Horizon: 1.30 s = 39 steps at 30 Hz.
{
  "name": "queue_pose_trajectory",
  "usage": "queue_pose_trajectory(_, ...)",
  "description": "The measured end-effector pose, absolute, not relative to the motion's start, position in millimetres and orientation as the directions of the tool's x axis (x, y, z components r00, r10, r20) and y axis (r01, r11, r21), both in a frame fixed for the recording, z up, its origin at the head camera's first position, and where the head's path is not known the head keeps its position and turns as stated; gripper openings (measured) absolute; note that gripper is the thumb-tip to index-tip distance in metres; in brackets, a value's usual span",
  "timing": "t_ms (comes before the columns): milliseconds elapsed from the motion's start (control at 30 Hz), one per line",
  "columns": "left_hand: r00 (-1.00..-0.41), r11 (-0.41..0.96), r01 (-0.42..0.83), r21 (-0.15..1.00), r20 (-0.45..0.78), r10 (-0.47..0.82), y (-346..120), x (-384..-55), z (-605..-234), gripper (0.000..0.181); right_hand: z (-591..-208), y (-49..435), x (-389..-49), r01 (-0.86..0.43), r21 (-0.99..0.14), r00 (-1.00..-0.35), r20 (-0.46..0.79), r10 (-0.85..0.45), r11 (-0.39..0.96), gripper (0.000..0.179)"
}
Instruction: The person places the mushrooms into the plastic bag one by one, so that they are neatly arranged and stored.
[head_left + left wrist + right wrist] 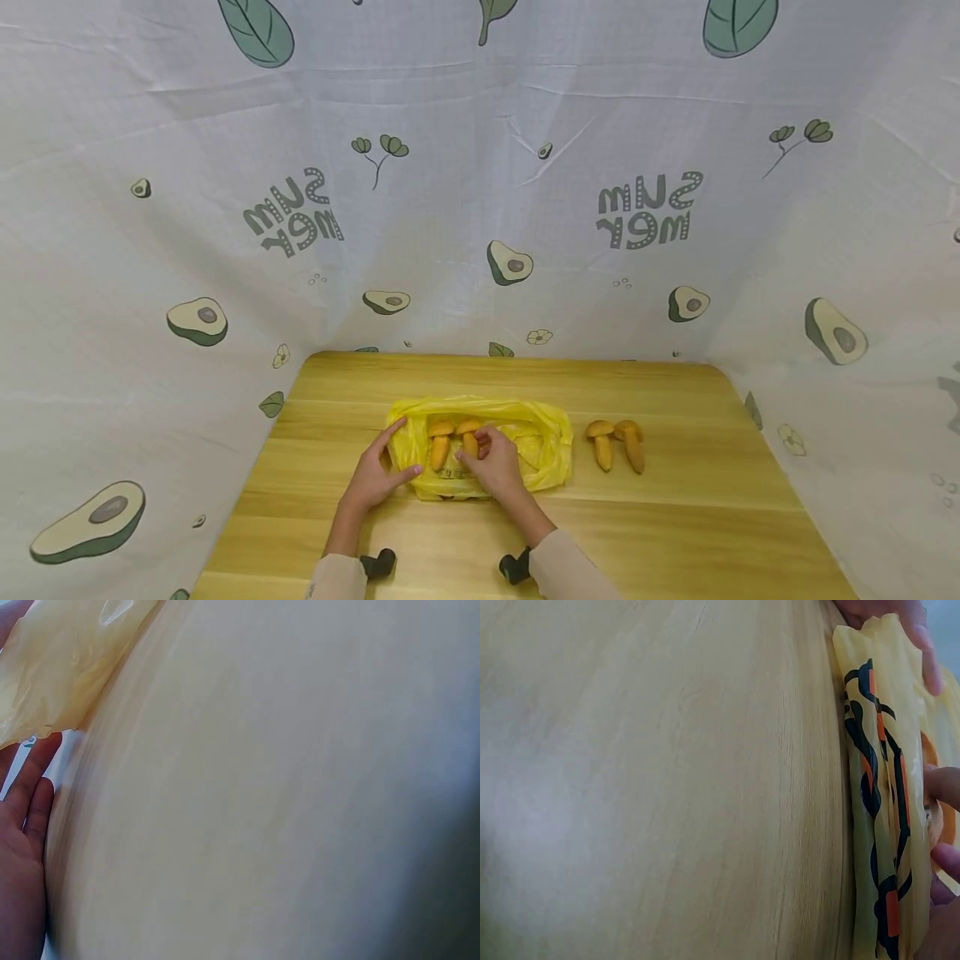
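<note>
A yellow plastic bag (558, 446) lies on the table with its mouth spread wide. Inside, toward its left end, are two orange-brown mushrooms side by side, the left mushroom (440, 446) and the right mushroom (470, 440). My right hand (498, 462) reaches into the bag and pinches the right one between thumb and fingers; in the right wrist view these fingers partly disappear behind the bag's printed side (885, 802). At the bag's left end my left hand (375, 479) rests with thumb and fingers spread. Its straight fingers (37, 761) show beside the bag in the left wrist view.
Two more mushrooms, one upright-stemmed mushroom (602, 444) and one slanted mushroom (632, 446), lie right of the bag on the wooden table (675, 533). A white printed cloth (435, 217) hangs around the table's back and sides.
</note>
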<state>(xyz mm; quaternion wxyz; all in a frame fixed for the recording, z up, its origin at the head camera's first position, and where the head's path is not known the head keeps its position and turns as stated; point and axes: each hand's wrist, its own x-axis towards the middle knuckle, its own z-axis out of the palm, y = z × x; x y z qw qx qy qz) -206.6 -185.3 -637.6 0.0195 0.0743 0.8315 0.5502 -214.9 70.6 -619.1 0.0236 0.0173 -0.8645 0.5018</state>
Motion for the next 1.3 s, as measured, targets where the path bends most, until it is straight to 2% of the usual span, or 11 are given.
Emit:
queue_pose_trajectory(433, -0.987, 0.359, 0.108, 0.927, 0.057, 0.150, -186.4, -214.3, -635.3, 0.087, -616.4, 65.8, -221.0, -0.031, -0.843, -0.999, 0.041, 0.006, 0.537, 0.040)
queue_pose_trajectory(633, -0.987, 0.326, 0.109, 0.939, 0.064, 0.147, -186.9, -217.4, -634.1, 0.086, -616.1, 65.7, -222.7, -0.009, -0.854, -0.999, 0.034, 0.040, 0.520, 0.037)
queue_pose_trajectory(800, -0.987, 0.359, 0.111, 0.927, 0.060, 0.148, -189.8, -220.0, -634.5, 0.087, -613.6, 68.7, -224.3, -0.007, -0.870, -0.998, 0.034, 0.045, 0.493, 0.037)
queue_pose_trajectory(1100, -0.985, 0.335, 0.122, 0.934, 0.074, 0.153, -190.3, -217.6, -635.9, 0.088, -613.1, 79.0, -222.5, -0.073, -0.880, -0.997, 0.076, -0.011, 0.469, 0.045)
queue_pose_trajectory(1300, -0.984, 0.352, 0.134, 0.927, 0.081, 0.160, -190.4, -215.8, -638.1, 0.086, -611.9, 87.2, -218.3, -0.117, -0.878, -0.993, 0.111, -0.040, 0.464, 0.042)
